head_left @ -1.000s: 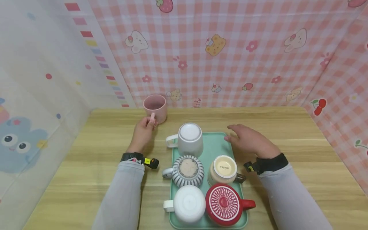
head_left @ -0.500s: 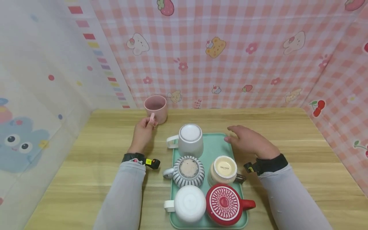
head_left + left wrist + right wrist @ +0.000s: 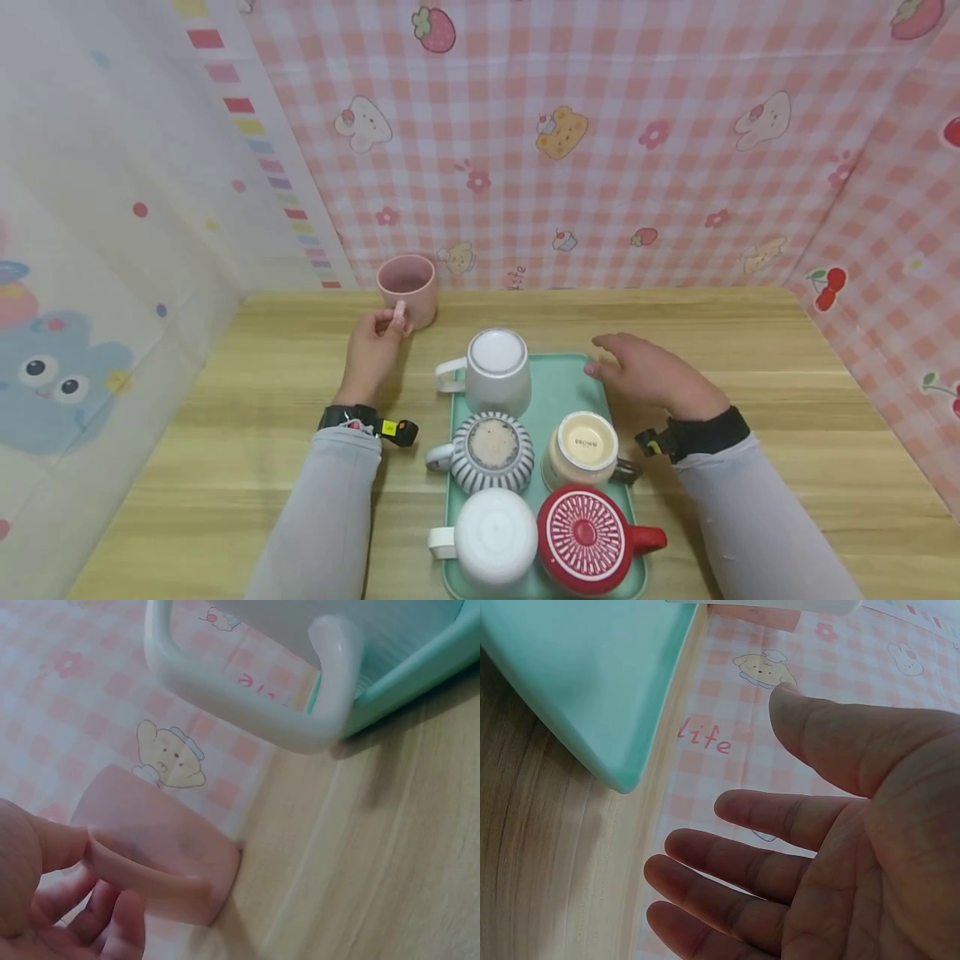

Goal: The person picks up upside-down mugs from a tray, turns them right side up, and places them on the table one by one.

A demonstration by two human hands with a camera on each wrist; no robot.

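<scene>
From the head view, the left hand point(image 3: 372, 350) pinches the handle of the pink mug point(image 3: 408, 287) standing upright just beyond its fingers, while the right hand point(image 3: 651, 375) hovers spread and empty over the mint tray's point(image 3: 558, 387) far corner. The left wrist view shows thumb and fingers point(image 3: 45, 847) curled round that handle, the white mug's handle point(image 3: 247, 705) to their right. The right wrist view shows a bare palm point(image 3: 855, 855), fingers loose, with the tray's corner just left of it.
</scene>
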